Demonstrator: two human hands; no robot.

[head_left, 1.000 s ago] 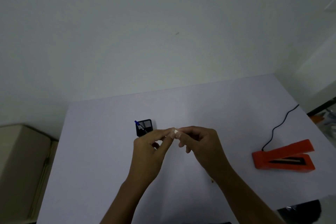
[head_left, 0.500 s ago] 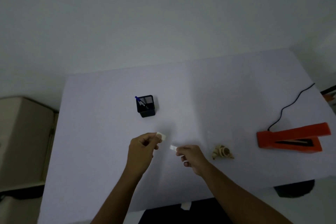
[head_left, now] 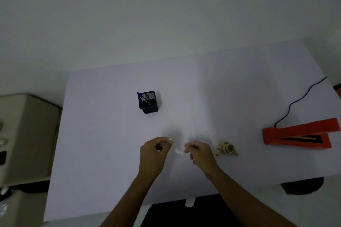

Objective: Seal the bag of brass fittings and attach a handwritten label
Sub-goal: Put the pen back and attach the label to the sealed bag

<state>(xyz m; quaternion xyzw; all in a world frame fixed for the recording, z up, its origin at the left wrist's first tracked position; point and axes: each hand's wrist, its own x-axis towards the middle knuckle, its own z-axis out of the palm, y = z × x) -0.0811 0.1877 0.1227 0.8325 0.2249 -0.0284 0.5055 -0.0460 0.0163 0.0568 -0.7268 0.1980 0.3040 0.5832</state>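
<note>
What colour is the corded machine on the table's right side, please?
The machine is orange-red, seen best in the head view.

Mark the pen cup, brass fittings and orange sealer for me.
pen cup [head_left: 150, 107]: head view, front wall.
brass fittings [head_left: 227, 148]: head view, middle of the pile.
orange sealer [head_left: 310, 128]: head view, raised upper arm.

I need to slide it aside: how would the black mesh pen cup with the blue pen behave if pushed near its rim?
The black mesh pen cup looks taller than wide, so a high push may tip it. Its mesh walls suggest little weight. The blue pen leans loosely, likely shifting.
</note>
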